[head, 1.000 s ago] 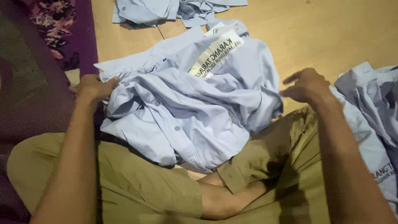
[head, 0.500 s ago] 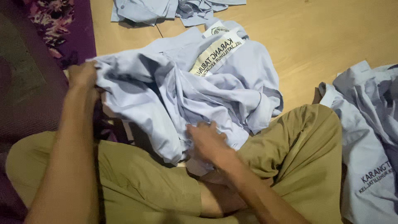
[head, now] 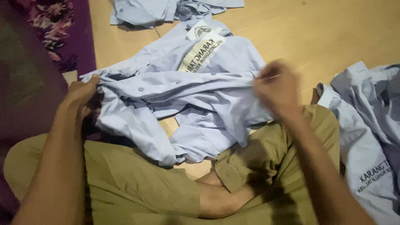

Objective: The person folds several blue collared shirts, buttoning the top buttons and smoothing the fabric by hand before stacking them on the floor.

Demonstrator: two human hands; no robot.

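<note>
L hand (head: 81,92) & R hand (head: 278,86) both closed, pinching pale blue shirt (head: 187,100) stretched btwn them over my lap.

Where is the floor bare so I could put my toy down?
The wooden floor is bare at the upper right, between the stretched light blue shirt, the shirts at right and the pile up top. Another strip lies beside the purple rug. Near the lap it is crowded.

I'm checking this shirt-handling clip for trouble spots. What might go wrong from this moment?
The light blue shirt is stretched between the left hand and the blurred right hand, while its lower part hangs bunched over the lap; it may crease or fold unevenly. It also overlaps another shirt on the wooden floor, so that one might get dragged along.
</note>
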